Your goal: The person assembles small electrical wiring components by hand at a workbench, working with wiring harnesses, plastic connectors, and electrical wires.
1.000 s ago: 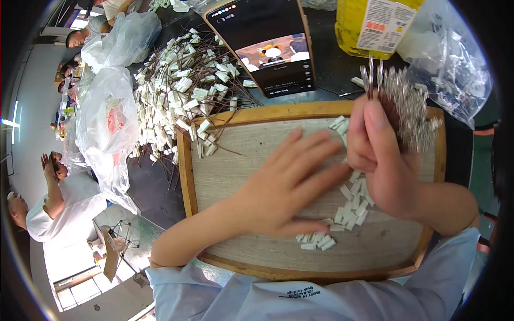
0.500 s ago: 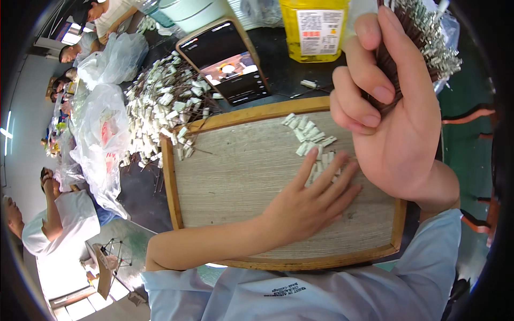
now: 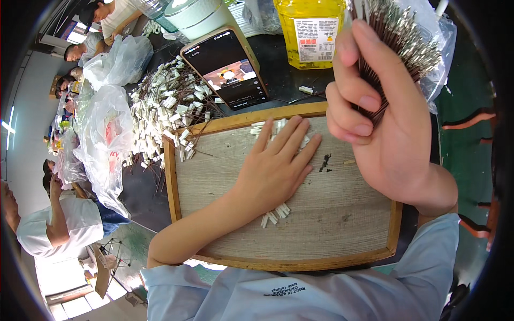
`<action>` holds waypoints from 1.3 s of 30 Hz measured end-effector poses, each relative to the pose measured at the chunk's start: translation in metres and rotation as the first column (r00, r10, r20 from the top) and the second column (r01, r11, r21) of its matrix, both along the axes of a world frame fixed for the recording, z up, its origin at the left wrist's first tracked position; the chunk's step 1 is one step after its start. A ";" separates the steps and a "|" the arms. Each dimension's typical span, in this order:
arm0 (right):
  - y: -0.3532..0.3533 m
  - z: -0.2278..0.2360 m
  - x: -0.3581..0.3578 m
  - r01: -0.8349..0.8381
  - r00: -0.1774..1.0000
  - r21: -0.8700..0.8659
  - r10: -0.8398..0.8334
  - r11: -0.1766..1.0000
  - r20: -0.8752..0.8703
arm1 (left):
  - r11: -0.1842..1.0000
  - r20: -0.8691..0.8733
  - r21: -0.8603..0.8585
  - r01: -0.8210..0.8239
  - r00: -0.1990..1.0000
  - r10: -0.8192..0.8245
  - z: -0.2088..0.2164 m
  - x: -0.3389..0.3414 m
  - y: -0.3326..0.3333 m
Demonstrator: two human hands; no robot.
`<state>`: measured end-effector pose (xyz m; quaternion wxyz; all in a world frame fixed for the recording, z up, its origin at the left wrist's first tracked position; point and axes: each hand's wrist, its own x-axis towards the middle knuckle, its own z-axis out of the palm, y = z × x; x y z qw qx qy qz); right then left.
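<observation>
Wires (image 3: 401,43) bunched in the curled right hand (image 3: 383,101) could slip out if that fist loosens, and the white pieces (image 3: 282,210) around the flat, spread left hand (image 3: 272,172) might hop the wood-framed tray (image 3: 300,264) if shoved hard. Tray's on a black table (image 3: 142,195), green floor (image 3: 463,155) to the right, people (image 3: 61,222) off left.

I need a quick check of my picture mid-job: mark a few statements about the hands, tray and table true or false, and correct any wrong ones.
1. The left hand is spread over the wood-framed tray. True.
2. The right hand holds a bundle of brown wires. True.
3. A smartphone stands beyond the tray's far edge. True.
4. Its screen is dark all over. False: it shows a lit picture.
5. Right of the smartphone is the heap of white connectors. False: the yellow container is there; the heap of white connectors lies left.
</observation>
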<state>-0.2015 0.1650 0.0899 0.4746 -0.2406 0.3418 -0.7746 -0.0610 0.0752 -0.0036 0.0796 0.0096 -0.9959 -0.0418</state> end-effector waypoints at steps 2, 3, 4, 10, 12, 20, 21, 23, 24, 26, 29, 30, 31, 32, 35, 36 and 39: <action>-0.001 -0.002 0.002 0.018 0.995 0.096 -0.008 0.995 -0.103 | 1.000 -0.003 -0.011 -0.021 1.000 0.021 0.004 0.010 -0.007; -0.002 -0.004 0.003 0.013 0.997 0.120 -0.004 0.993 -0.082 | 0.999 0.010 -0.010 -0.039 0.999 0.039 0.006 0.016 -0.011; -0.004 -0.004 0.006 0.006 0.997 0.118 0.004 0.993 -0.083 | 0.998 0.023 -0.008 -0.058 0.998 0.058 0.007 0.021 -0.015; -0.008 -0.015 0.026 -0.070 0.996 0.268 0.081 0.961 -0.029 | 0.990 0.000 0.102 -0.097 0.995 0.098 0.025 0.051 -0.034; -0.010 -0.023 0.032 -0.108 0.994 0.292 0.109 0.950 0.015 | 0.986 -0.028 0.125 -0.111 0.993 0.116 0.031 0.059 -0.043; -0.024 -0.068 0.036 -0.262 0.958 0.412 0.183 0.872 0.221 | 0.953 -0.127 0.084 -0.293 0.945 0.301 0.022 0.058 -0.077; -0.026 -0.073 0.035 -0.236 0.970 0.427 0.182 0.873 0.162 | 0.955 -0.134 0.051 -0.291 0.946 0.296 0.022 0.057 -0.076; -0.030 -0.080 0.033 -0.210 0.978 0.447 0.180 0.870 0.109 | 0.948 -0.096 0.092 -0.306 0.945 0.314 0.023 0.058 -0.076; -0.032 -0.080 0.033 -0.209 0.978 0.457 0.185 0.865 0.097 | 0.938 -0.064 0.126 -0.324 0.941 0.333 0.022 0.060 -0.077; -0.035 -0.079 0.032 -0.212 0.977 0.472 0.192 0.856 0.091 | 0.926 -0.048 0.160 -0.342 0.934 0.353 0.018 0.060 -0.080; -0.036 -0.080 0.032 -0.161 0.983 0.487 0.185 0.858 -0.001 | 0.907 -0.061 0.246 -0.343 0.928 0.367 0.014 0.059 -0.083; -0.035 -0.081 0.032 -0.149 0.985 0.461 0.171 0.875 -0.007 | 0.919 -0.056 0.268 -0.290 0.947 0.316 0.015 0.058 -0.086; -0.035 -0.082 0.032 -0.136 0.988 0.435 0.157 0.890 -0.012 | 0.927 -0.054 0.289 -0.237 0.963 0.263 0.015 0.057 -0.087; -0.035 -0.082 0.032 -0.142 0.987 0.437 0.162 0.888 -0.009 | 0.925 -0.051 0.291 -0.243 0.962 0.268 0.017 0.057 -0.087; -0.036 -0.080 0.032 -0.148 0.979 0.439 0.194 0.886 -0.062 | 0.858 0.096 0.442 -0.260 0.965 0.243 0.018 0.057 -0.087; -0.037 -0.079 0.033 -0.143 0.981 0.443 0.186 0.885 -0.055 | 0.868 0.018 0.437 -0.236 0.967 0.254 0.016 0.056 -0.088; -0.035 -0.081 0.033 -0.144 0.981 0.459 0.187 0.877 -0.050 | 0.885 -0.058 0.416 -0.210 0.965 0.257 0.012 0.054 -0.090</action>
